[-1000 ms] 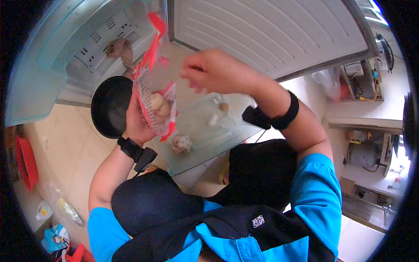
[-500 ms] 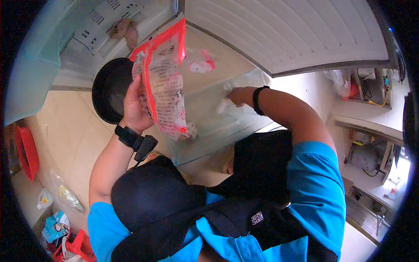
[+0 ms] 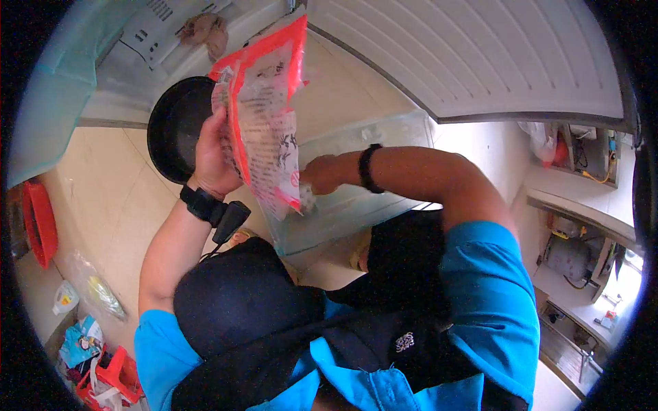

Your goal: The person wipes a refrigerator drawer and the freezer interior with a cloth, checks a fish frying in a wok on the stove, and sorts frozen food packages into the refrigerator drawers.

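Note:
My left hand is wrapped round the edge of a red-and-clear printed plastic bag, held up over the left part of a clear drawer. Low over the clear drawer, my right hand reaches in beside the bag's lower edge. Its fingers are partly hidden, touching or close to a whitish lump. Whether they grip it cannot be made out. Behind my left hand a black pan rests on the floor.
An open white fridge door spans the upper right. At upper left, a brownish bag lies inside the fridge. A red basin and plastic bags lie at far left. Shelves stand at right.
The bag has swung upright, its printed side now facing me. My right hand went down into the drawer at its far right, then moved left to the whitish lump.

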`<control>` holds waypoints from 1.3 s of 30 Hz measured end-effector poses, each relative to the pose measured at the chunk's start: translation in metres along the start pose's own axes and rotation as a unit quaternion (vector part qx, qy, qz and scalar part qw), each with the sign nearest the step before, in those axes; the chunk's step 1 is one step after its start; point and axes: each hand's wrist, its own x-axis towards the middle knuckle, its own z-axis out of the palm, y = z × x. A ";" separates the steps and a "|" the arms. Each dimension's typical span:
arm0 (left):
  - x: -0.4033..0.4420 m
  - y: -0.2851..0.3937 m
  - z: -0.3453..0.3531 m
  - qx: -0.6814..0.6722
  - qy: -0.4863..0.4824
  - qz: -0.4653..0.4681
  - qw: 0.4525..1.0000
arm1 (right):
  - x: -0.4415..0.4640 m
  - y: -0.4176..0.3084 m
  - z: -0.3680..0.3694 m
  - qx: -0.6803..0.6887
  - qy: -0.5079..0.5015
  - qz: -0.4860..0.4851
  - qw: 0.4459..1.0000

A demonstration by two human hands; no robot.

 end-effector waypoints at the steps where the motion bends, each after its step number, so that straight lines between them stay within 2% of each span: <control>1: 0.000 0.000 0.000 0.002 0.000 0.000 1.000 | 0.007 -0.004 -0.001 0.000 0.002 -0.001 1.000; 4: -0.003 0.003 -0.004 0.033 -0.001 0.012 0.999 | 0.030 -0.014 -0.001 -0.013 0.036 -0.016 0.999; 6: -0.008 0.004 -0.008 -0.013 -0.083 0.012 0.996 | 0.039 -0.024 0.006 -0.019 0.051 -0.030 0.998; 11: -0.008 0.007 -0.003 0.026 -0.082 0.019 0.996 | 0.051 -0.019 0.030 -0.035 0.064 0.054 0.996; 22: -0.012 0.010 -0.005 0.055 -0.066 0.046 0.995 | 0.035 -0.020 0.024 -0.120 0.232 0.026 0.965; 23: -0.013 0.009 -0.001 0.060 -0.042 0.074 0.995 | 0.029 -0.015 0.019 -0.128 0.237 0.030 0.963; 24: -0.014 0.009 0.001 0.064 -0.017 0.103 0.993 | 0.021 -0.010 0.015 -0.135 0.237 0.036 0.962; 25: -0.015 0.010 -0.001 0.064 -0.017 0.104 0.992 | 0.016 -0.005 0.008 -0.136 0.178 0.062 0.973; 26: -0.016 0.011 -0.003 0.058 -0.013 0.088 0.994 | 0.009 0.001 0.001 -0.137 0.119 0.089 0.979; 27: -0.015 0.011 -0.006 0.053 -0.012 0.073 0.996 | 0.001 0.002 -0.002 -0.140 0.119 0.091 0.979; 29: -0.015 0.011 -0.011 0.063 -0.020 0.068 0.996 | -0.014 0.002 -0.016 -0.082 -0.006 0.175 0.981; 33: -0.018 0.010 -0.012 0.070 -0.013 0.048 0.996 | -0.049 -0.014 -0.053 -0.073 0.012 0.157 0.985; 35: -0.018 0.011 -0.013 0.071 -0.023 0.042 0.996 | -0.069 -0.023 -0.089 -0.084 0.015 0.062 0.994; 37: -0.018 0.011 -0.012 0.070 -0.037 0.034 0.996 | -0.109 -0.055 -0.138 0.026 0.117 0.028 0.992; 39: -0.014 0.008 -0.008 0.073 -0.014 0.023 0.997 | -0.132 -0.075 -0.164 0.007 0.280 -0.001 0.960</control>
